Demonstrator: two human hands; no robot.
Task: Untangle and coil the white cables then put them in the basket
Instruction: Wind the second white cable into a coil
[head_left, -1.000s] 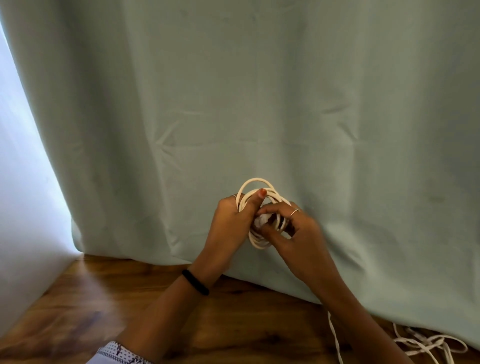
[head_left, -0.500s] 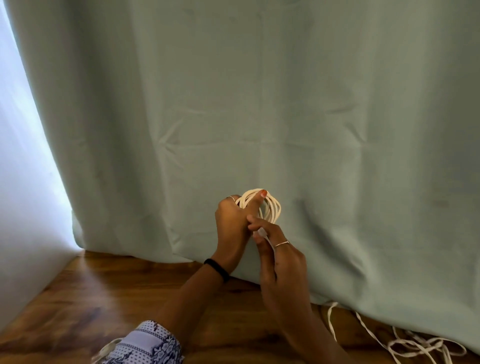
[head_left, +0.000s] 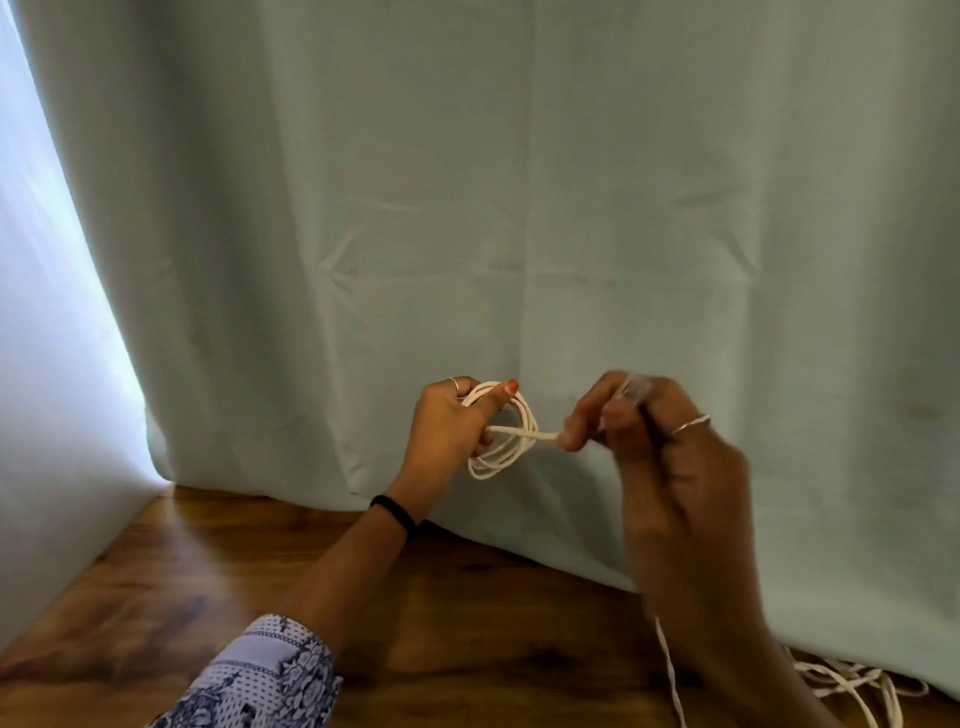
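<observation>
A small coil of white cable (head_left: 506, 446) hangs in front of the curtain, pinched between thumb and fingers of my left hand (head_left: 451, 422). One strand runs across the coil to the right into my right hand (head_left: 660, 447), whose fingers are closed on the cable's end; a blurred plug tip shows above its knuckles. More loose white cable (head_left: 852, 686) lies tangled on the floor at the lower right, with one strand (head_left: 670, 675) trailing past my right forearm. The basket is out of view.
A pale green curtain (head_left: 519, 234) hangs right behind my hands down to the wooden floor (head_left: 208, 587). A white wall (head_left: 47, 415) closes the left side.
My right hand has pulled away to the right, drawing the cable end across the coil. The coil looks smaller and tighter. My left hand has stayed nearly in place.
</observation>
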